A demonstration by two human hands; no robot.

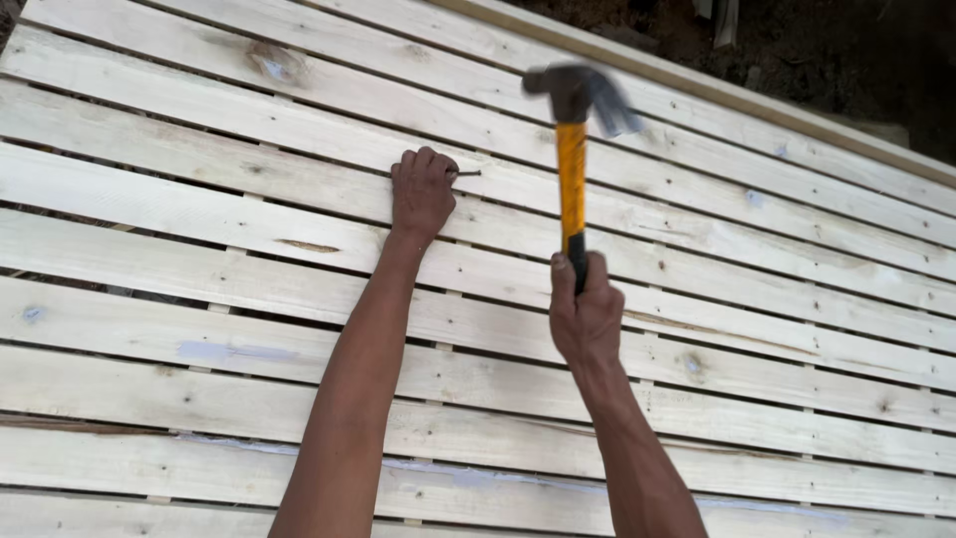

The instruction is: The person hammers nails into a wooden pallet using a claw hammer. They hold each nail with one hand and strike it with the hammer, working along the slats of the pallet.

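A large panel of pale, unfinished wooden slats (199, 229) is seen filling almost the whole frame, the slats running from the left edge down towards the lower right, with narrow dark gaps between them. A brown knot (277, 63) is visible on one slat at the upper left, and faint bluish smudges are spread over several boards in the lower half.

Just above the centre of the frame, the left hand (422, 191) is rested on a slat with its fingers curled together. A thin grey metal nail (466, 173) is pinched at the fingertips, its free end pointing to the right, just beside the gap between two slats. Whether the nail's tip is already touching the wood cannot be told.

Right of centre, the right hand (586, 317) is clamped around the black lower grip of a claw hammer with a yellow handle and a dark steel head (572, 179). The hammer is held nearly upright in the picture, and its head is blurred at the upper middle of the frame, above and to the right of the nail and apart from it.

Both bare forearms are seen entering from the bottom edge. A strip of dark earth (856, 60) is shown beyond the panel's upper right edge.
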